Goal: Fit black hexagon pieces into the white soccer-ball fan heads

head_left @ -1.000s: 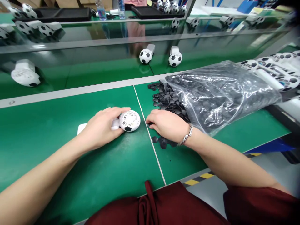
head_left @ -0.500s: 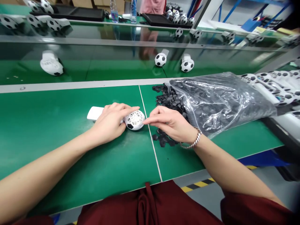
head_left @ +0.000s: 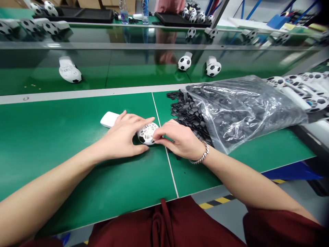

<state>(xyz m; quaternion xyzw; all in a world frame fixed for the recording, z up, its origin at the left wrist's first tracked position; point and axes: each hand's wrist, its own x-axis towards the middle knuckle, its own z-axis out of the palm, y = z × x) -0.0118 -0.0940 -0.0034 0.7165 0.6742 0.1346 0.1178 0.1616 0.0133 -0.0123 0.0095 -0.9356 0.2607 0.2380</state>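
Note:
My left hand (head_left: 122,137) grips a white ball-shaped device with a lattice shell (head_left: 148,133), its fingers reaching over the top. Its white handle (head_left: 109,119) points away to the left, and black patches mark the shell. My right hand (head_left: 181,140) presses its fingertips against the shell's right side, and whatever lies under them is hidden. Just behind that hand spreads a pile of black hexagonal patches (head_left: 187,113), spilling from a clear plastic bag (head_left: 244,113). A few more patches (head_left: 177,157) show below my right palm.
The green workbench (head_left: 77,120) has a pale seam (head_left: 171,173) running across it. Finished soccer-ball units (head_left: 184,63) stand on a glossy raised shelf (head_left: 102,68). White lattice parts (head_left: 300,90) lie heaped at right. A person in pink (head_left: 169,5) stands beyond the far bench.
My right hand has moved left from the patches onto the ball-shaped shell. The device's handle has swung slightly toward the far side, and the view has shifted slightly.

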